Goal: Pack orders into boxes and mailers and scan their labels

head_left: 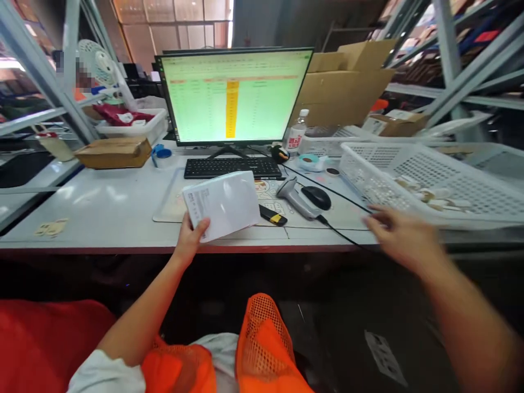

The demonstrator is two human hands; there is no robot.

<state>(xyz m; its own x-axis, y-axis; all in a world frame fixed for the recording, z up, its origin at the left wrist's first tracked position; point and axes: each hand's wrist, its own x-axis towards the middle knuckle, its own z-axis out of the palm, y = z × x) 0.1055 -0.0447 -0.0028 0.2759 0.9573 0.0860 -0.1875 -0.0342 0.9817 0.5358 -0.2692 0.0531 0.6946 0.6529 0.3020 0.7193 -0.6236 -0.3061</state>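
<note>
My left hand point(191, 236) is closed on the lower left corner of a flat white packet point(227, 204), with the thumb on top. Small printed text runs along the packet's left side, and its face is glossy. The packet is tilted above the desk mat, in front of the black keyboard point(229, 167). My right hand point(403, 234) is blurred by motion at the desk's front edge, beside the white plastic basket point(368, 180). Its fingers look bent near a black cable point(341, 236); whether they touch it I cannot tell.
A grey barcode scanner point(298, 199), a black mouse point(317, 197) and a black-and-yellow utility knife point(273, 216) lie on the mat. Behind them stand a lit monitor point(237, 98) and a plastic bottle point(297, 134). A brown box point(114, 152) sits at left, large cardboard point(339, 93) at back right.
</note>
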